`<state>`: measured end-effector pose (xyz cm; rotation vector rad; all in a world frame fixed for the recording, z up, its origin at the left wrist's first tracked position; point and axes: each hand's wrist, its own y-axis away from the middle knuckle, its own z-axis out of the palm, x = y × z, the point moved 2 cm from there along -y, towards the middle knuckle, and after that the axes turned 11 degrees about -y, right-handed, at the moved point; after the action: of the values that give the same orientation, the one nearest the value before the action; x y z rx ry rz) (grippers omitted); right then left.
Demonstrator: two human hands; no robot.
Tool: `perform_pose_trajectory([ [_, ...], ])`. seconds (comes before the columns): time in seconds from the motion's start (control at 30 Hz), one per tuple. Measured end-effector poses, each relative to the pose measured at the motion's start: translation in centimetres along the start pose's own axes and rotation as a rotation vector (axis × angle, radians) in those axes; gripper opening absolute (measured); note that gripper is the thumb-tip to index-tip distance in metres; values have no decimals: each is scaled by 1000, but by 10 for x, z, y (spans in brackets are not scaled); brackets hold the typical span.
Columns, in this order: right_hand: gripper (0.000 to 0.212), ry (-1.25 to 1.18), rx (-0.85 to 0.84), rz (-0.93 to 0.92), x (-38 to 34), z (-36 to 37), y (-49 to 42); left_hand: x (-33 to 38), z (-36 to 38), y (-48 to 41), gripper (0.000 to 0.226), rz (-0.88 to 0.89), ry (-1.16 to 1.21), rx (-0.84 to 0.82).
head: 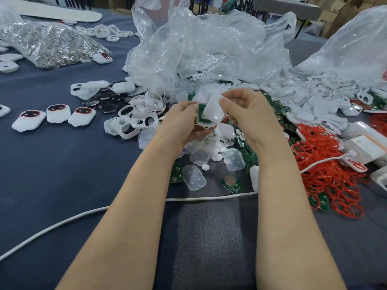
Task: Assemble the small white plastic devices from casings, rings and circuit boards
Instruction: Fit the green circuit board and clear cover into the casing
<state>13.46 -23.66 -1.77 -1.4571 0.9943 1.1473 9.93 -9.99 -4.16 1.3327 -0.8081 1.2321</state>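
While my left hand (184, 120) is gripping the lower casing (206, 124) with a green circuit board (201, 109) sitting in it, my right hand (249, 114) is pinching the white top cover (212, 109) by its upper end and holding it tilted over the board. The cover's low end is touching the casing or just off it, can't tell which. Both hands are curled tight on their parts. I'm judging this as the closing step, cover going onto casing. To do it well I'm lining up the rounded corners first, then seating the low edge in the rim, then hinging the cover flat and pressing evenly so the board isn't shifting or getting nipped. Whether a ring is already in, not visible. Spare covers (193, 180) and spare boards (231, 183) are lying just below my grip, red rings (326, 170) are piling off to its right, finished devices (58, 114) are sitting well to its left.
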Motion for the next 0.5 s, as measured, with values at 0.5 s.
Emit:
perform_pose_trajectory([
  [0.5, 12, -21, -17, 46, 14, 10, -4, 0, 2, 3, 18, 19, -45, -69],
])
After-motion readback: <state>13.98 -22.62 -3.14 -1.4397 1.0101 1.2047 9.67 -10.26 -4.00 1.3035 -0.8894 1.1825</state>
